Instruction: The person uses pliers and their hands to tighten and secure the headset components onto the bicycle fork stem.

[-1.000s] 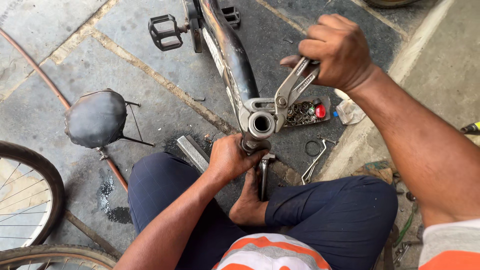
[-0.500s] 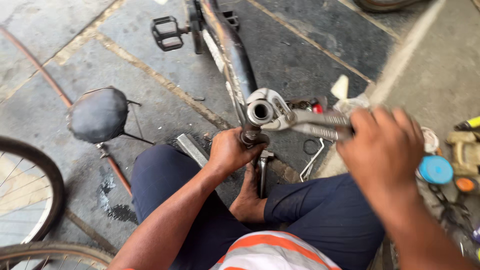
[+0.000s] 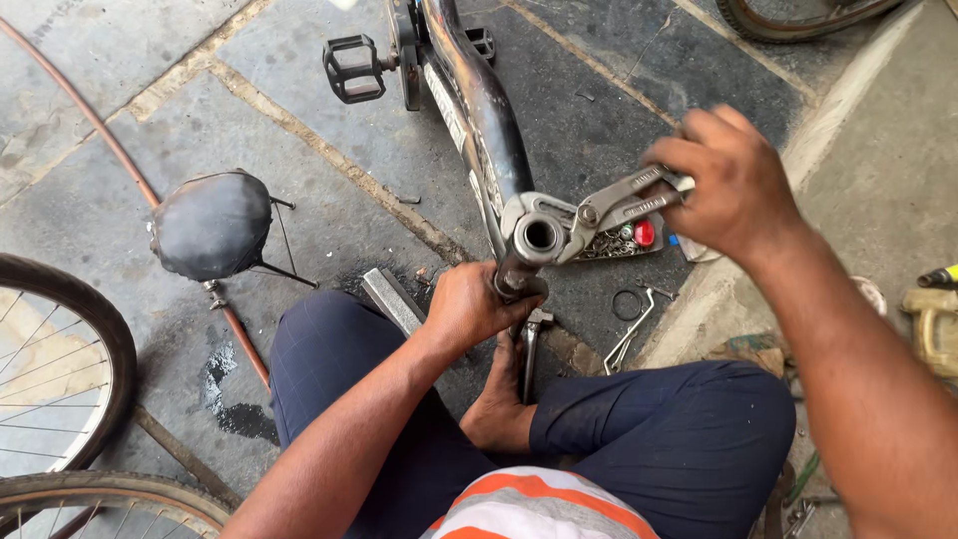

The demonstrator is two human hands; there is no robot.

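Left hand (image 3: 474, 304): fingers clamped around the bicycle frame (image 3: 479, 110) tube, just below its open end.
Right hand (image 3: 733, 180): fingers closed on pliers (image 3: 614, 207), jaws set around the tube end.
Nearby: saddle (image 3: 212, 225), pedal (image 3: 351, 68), parts tray (image 3: 624, 240), wheel (image 3: 60, 369) on the floor.

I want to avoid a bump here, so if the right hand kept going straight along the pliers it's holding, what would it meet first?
The right hand points left along the pliers, whose jaws sit at the open frame tube end. That tube end comes first, though depth is hard to judge.
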